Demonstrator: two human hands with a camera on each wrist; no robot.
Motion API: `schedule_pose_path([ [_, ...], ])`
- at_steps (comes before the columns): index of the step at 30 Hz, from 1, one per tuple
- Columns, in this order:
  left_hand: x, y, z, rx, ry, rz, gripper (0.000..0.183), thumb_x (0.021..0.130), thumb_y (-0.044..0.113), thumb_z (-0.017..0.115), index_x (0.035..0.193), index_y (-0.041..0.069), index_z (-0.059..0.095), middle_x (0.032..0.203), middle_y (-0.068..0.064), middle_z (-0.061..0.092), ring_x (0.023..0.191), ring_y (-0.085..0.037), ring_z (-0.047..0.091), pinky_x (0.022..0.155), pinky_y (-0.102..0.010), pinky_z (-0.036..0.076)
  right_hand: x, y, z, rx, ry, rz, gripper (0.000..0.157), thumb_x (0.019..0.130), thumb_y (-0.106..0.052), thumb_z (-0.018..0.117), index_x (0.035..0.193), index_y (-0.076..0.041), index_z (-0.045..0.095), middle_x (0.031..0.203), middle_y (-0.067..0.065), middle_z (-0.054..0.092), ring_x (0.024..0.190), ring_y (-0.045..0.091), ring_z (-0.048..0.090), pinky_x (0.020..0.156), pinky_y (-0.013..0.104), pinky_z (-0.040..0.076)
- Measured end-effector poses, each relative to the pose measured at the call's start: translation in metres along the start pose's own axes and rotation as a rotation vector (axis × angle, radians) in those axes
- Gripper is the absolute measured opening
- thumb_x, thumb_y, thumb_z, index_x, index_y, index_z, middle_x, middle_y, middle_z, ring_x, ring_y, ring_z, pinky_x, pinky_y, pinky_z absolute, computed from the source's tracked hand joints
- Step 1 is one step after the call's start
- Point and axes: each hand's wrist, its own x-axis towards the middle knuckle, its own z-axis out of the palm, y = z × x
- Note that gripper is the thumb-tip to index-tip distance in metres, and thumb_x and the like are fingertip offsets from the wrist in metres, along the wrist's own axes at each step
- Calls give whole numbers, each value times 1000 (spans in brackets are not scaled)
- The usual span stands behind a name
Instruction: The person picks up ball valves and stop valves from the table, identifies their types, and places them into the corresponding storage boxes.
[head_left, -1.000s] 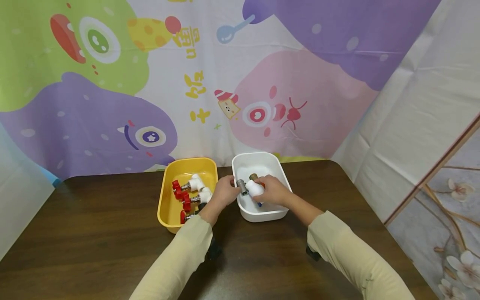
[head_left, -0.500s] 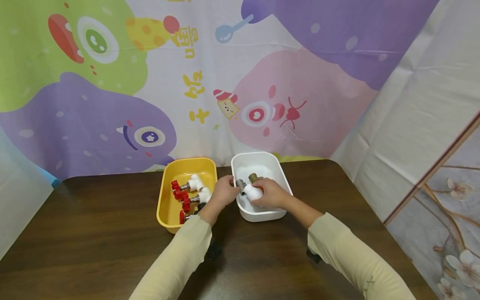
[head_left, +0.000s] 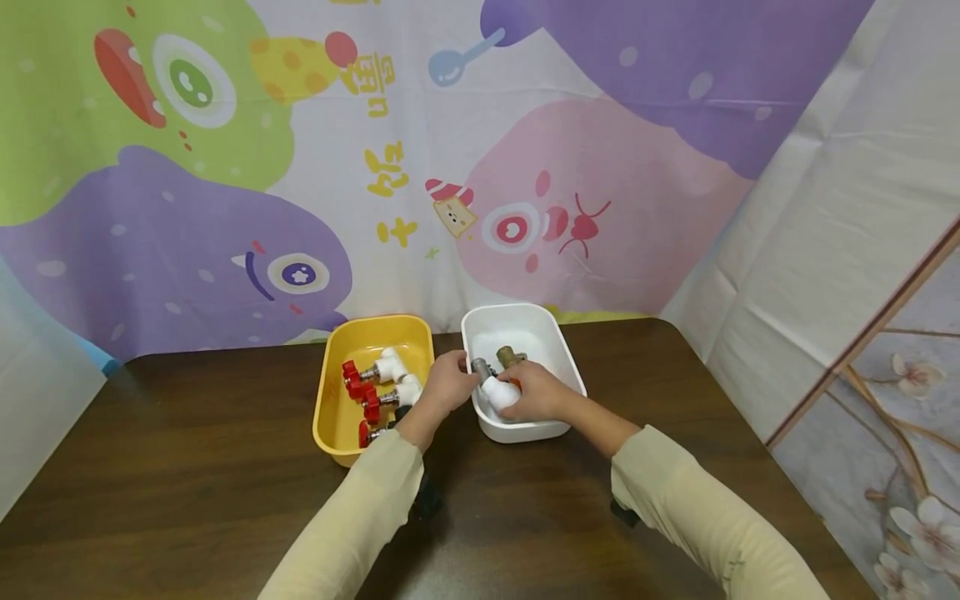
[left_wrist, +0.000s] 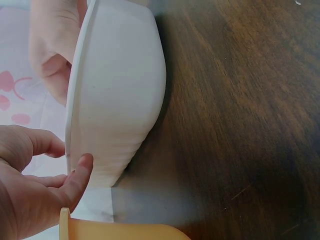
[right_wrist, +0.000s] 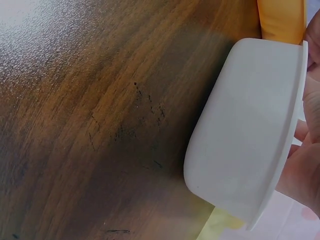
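Note:
My left hand (head_left: 447, 382) pinches the left rim of the white plastic basin (head_left: 525, 432). In the left wrist view, the thumb and fingers of that left hand (left_wrist: 37, 182) lie on either side of the basin's rim (left_wrist: 77, 65). Inside the basin, my right hand (head_left: 542, 393) grips a white plastic pipe fitting (head_left: 498, 393). Its far side is hidden under the fingers. A grey metal pipe fitting (head_left: 481, 369) lies close to its upper left, and a brass fitting (head_left: 507, 356) sits just beyond. From the right wrist view, the basin wall hides most of the right hand (right_wrist: 302, 172).
To the left stands a yellow basin (head_left: 324, 408) with several red-handled valves (head_left: 388, 365), partly covered by the left forearm. Both basins are on a dark wooden table (head_left: 187, 467), against a cartoon-printed curtain (head_left: 420, 283) at the back.
The right hand has shifted slightly down and left with the white fitting, which has turned and now slants toward the metal fitting. The left hand stays at the rim.

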Motion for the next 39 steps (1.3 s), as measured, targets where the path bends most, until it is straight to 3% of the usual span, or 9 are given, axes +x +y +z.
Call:
schedule_pose_path([
  [12, 1, 1, 0, 15, -5, -4, 40, 84, 9, 59, 122, -5, 56, 108, -17, 63, 90, -24, 58, 73, -32, 50, -1, -2, 3, -127, 42, -114, 46, 66, -24, 78, 106, -3, 69, 103, 10, 69, 93, 22, 61, 81, 32, 48],
  [17, 2, 1, 0, 10, -13, -13, 42, 86, 10, 59, 125, -4, 54, 111, -17, 62, 93, -25, 59, 75, -33, 51, -3, -3, 3, -160, 55, -119, 46, 67, -24, 78, 106, -3, 70, 102, 12, 68, 94, 24, 61, 78, 30, 49],
  [27, 2, 2, -1, 10, -18, -28, 40, 85, 9, 57, 124, -3, 54, 110, -16, 62, 92, -24, 57, 74, -32, 50, -2, -6, 2, -62, -28, -16, 47, 70, -21, 78, 112, -4, 66, 108, 11, 63, 95, 24, 56, 78, 28, 44],
  [33, 0, 2, -1, 6, -23, -40, 45, 86, 9, 57, 128, -4, 51, 114, -18, 61, 95, -25, 57, 77, -33, 50, -3, -6, 3, -20, -37, 0, 46, 71, -19, 78, 112, -4, 66, 106, 9, 64, 91, 23, 55, 74, 25, 43],
  [39, -1, 3, -1, 20, -11, -17, 38, 84, 8, 57, 121, -4, 56, 105, -16, 63, 87, -23, 57, 69, -30, 49, -5, -4, 2, 8, -26, -12, 44, 73, -21, 77, 112, -4, 66, 106, 8, 66, 90, 20, 56, 76, 24, 44],
])
